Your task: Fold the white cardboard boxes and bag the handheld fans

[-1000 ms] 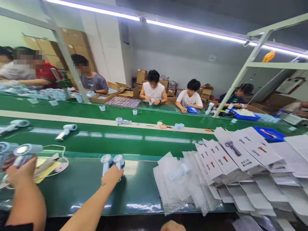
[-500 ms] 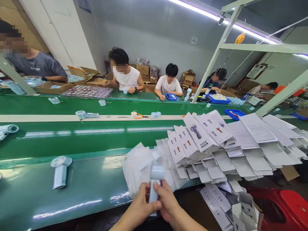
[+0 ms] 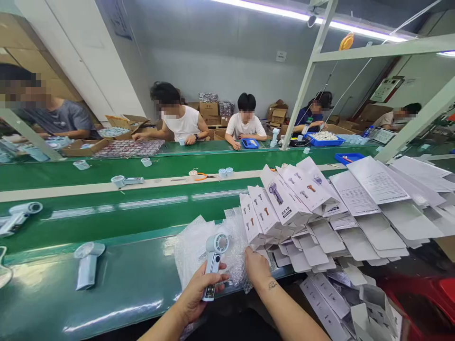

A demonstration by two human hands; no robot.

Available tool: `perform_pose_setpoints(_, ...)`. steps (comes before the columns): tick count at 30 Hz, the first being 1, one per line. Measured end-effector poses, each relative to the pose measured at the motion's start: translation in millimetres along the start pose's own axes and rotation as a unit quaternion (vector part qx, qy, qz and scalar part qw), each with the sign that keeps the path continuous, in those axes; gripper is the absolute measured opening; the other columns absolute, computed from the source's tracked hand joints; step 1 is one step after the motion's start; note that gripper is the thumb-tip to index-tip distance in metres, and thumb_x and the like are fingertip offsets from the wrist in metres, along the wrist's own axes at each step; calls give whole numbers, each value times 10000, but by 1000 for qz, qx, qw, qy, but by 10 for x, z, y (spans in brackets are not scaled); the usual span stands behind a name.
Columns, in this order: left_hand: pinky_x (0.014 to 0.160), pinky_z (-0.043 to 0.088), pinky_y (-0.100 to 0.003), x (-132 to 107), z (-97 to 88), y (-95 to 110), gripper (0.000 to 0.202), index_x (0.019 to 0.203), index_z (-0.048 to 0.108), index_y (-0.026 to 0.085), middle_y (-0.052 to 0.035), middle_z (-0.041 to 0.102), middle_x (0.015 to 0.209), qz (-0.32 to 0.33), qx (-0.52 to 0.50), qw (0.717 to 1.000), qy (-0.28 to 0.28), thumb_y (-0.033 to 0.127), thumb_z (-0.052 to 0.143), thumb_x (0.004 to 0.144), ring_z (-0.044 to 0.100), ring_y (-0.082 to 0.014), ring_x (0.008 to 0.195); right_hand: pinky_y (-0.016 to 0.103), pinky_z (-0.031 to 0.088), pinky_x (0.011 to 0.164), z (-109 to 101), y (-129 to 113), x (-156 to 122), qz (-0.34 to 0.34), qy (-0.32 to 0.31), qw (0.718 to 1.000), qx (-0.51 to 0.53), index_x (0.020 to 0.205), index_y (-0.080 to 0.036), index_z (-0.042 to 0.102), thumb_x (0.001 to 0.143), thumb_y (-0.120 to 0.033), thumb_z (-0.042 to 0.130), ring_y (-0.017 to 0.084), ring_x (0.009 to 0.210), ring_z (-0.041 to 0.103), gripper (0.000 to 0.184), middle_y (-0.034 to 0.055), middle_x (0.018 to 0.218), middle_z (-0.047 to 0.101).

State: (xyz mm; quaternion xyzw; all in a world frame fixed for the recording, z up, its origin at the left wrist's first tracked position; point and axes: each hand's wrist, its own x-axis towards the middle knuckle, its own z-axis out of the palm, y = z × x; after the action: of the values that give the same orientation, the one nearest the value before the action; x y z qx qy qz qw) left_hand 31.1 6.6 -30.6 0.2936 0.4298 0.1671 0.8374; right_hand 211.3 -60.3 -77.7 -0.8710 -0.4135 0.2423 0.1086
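The left hand grasps a light-blue handheld fan by its handle, thumb on the near side and fingers wrapped round, the fan's round head tilted up and away. The right hand is at the right edge of the bubble-wrap bags, fingers curled; whether it pinches one cannot be told. The fan is over the near part of that pile, with any contact unclear. The step in hand looks like bringing fan and bag together; the next move would seem to call for parting one layer cleanly while the fan is kept steady. The bench's near edge passes beneath the handle's foot, so a slip could drop it. Right of the bags, overlapping printed cartons crowd close and overhang the near edge, leaving little room for the right elbow. Leftward, bare bench lies open as far as a second fan; beyond runs the green belt.
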Motion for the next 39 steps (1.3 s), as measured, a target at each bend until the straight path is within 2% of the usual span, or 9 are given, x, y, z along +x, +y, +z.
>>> perform_pose_setpoints(5, 764, 539, -381, 286, 126, 23, 337, 979, 618, 179, -72, 592, 1269, -54, -79, 995, 27, 117, 674, 653, 669, -267, 974, 373, 481, 762, 5, -40, 34, 15, 24, 1000, -8, 1151, -158, 608, 914, -126, 422, 290, 882, 707, 303, 178, 908, 738)
perform_pose_setpoints(11, 829, 546, -429, 567, 234, 41, 208, 933, 634, 170, -83, 656, 1161, -72, -94, 992, 36, 138, 619, 729, 671, -263, 943, 338, 460, 756, 69, 26, 4, -1, 100, 990, 97, 1031, -202, 657, 942, -234, 426, 258, 856, 685, 250, 122, 900, 728)
perform_pose_setpoints(16, 873, 533, -476, 579, 269, 85, 217, 941, 655, 162, -67, 684, 1088, -77, -98, 992, 30, 127, 618, 730, 671, -252, 895, 335, 464, 822, 234, 187, -96, -24, 178, 955, 236, 932, -189, 664, 886, -368, 498, 235, 888, 615, 249, 100, 952, 644)
perform_pose_setpoints(20, 875, 528, -498, 594, 271, 122, 215, 942, 652, 161, -55, 696, 1042, -81, -101, 991, 27, 112, 597, 740, 669, -226, 841, 357, 466, 847, 291, 203, -98, -66, 191, 919, 339, 856, -205, 626, 863, -513, 484, 235, 912, 587, 339, 70, 903, 628)
perform_pose_setpoints(24, 734, 562, -408, 652, 332, 126, 187, 899, 644, 145, -38, 694, 845, -71, -99, 992, 35, 92, 585, 730, 653, -193, 685, 310, 494, 727, 273, 103, -156, -113, 172, 885, 418, 890, -213, 558, 917, -538, 377, 184, 763, 585, 373, 18, 793, 616)
perform_pose_setpoints(29, 588, 538, -275, 684, 395, 196, 134, 818, 628, 132, -34, 667, 732, -42, -99, 993, 46, 64, 570, 718, 633, -156, 594, 320, 505, 761, 136, -5, -344, -165, 138, 866, 452, 1096, -230, 584, 820, -386, 568, 181, 776, 596, 318, 24, 876, 633)
perform_pose_setpoints(32, 588, 553, -267, 535, 266, 343, 164, 821, 615, 126, -37, 662, 712, -33, -81, 993, 79, 31, 598, 688, 636, -149, 586, 335, 514, 763, -44, -106, -395, -127, 90, 855, 495, 908, -234, 668, 666, -302, 663, 188, 762, 565, 251, 11, 789, 581)
perform_pose_setpoints(35, 485, 507, -212, 151, 58, 539, 219, 864, 618, 127, -12, 614, 620, -1, -72, 994, 78, 63, 645, 656, 597, -131, 522, 275, 489, 498, -254, -329, -330, -46, 65, 834, 546, 748, -226, 567, 641, -329, 663, 152, 589, 488, 177, -30, 657, 485)
perform_pose_setpoints(39, 328, 378, -177, -494, -30, 728, 429, 957, 628, 174, 9, 604, 620, 83, -8, 987, -140, 304, 780, 578, 493, -92, 388, 198, 402, 398, -519, -776, -195, -5, 31, 790, 612, 725, -251, 357, 715, -468, 609, 108, 518, 424, 333, -75, 598, 434)
